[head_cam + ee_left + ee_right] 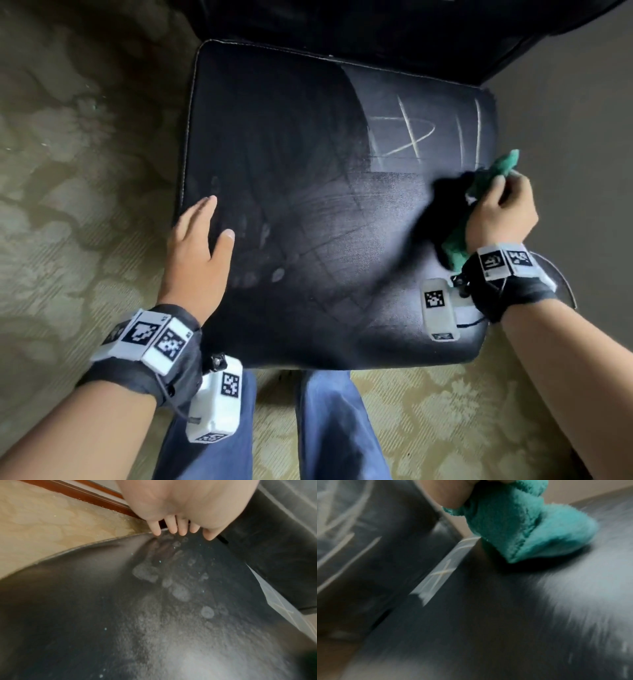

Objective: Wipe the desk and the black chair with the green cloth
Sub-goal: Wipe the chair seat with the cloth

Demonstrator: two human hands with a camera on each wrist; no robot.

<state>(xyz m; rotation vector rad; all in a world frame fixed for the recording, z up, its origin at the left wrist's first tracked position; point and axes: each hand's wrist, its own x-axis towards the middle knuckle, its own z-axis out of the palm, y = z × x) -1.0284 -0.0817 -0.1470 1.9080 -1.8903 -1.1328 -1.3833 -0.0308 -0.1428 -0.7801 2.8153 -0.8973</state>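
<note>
Left hand (200, 246): flat, fingers (173, 526) straight and close together, thumb out to the side. It holds nothing. It sits over the left-front edge of the black chair (308, 205) seat; we can't tell whether it presses down or just hovers.

Right hand (501, 212): fingers curled round the bunched green cloth (503, 164), clamped on it. The cloth is on the seat's right side near the edge. One end pokes out past the fingers and the other trails back under the wrist. In the right wrist view, the cloth (522, 524) has its fold touching the seat; that frame is motion-blurred.

Around it:
- We see pale chalk lines (404, 137) on the right rear of the seat, just beyond the cloth.
- Greyish finger smudges (145, 573) lie on the seat near the left hand.
- The backrest (411, 34) stands at the far side.
- Patterned carpet (68, 171) lies all round, with a wooden skirting (85, 494) in the left wrist view.
- Our view shows legs in jeans (329, 428) right against the seat's front edge.
</note>
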